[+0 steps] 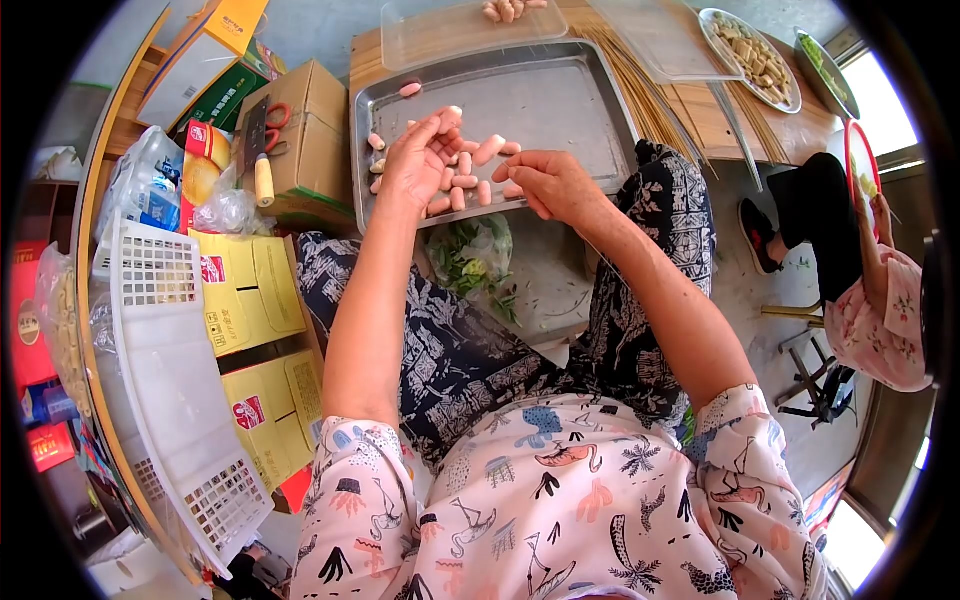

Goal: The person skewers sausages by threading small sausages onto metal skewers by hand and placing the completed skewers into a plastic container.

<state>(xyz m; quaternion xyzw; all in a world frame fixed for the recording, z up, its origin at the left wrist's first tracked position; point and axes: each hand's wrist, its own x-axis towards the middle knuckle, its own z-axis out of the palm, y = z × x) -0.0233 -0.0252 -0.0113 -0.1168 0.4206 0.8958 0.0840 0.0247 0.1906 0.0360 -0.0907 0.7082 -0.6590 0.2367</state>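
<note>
Over a metal tray (570, 110), my left hand (422, 160) is turned palm up with curled fingers, and a small pink sausage piece (452, 116) shows at its fingertips. My right hand (550, 186) is closed in a pinch at the tray's near side; what it grips is too small to tell. Between the hands is another sausage piece (489, 150), close to the right fingertips. Several more pieces (464, 181) lie in the tray below and between the hands. One piece (410, 89) sits apart near the tray's far left.
Thin wooden sticks (640, 95) lie right of the tray, near a clear lid (665, 40) and a plate of cut food (752, 58). A cardboard box (315, 140) with scissors (277, 125) stands left. Greens in a bag (475, 255) are below. Another person (880, 300) sits at right.
</note>
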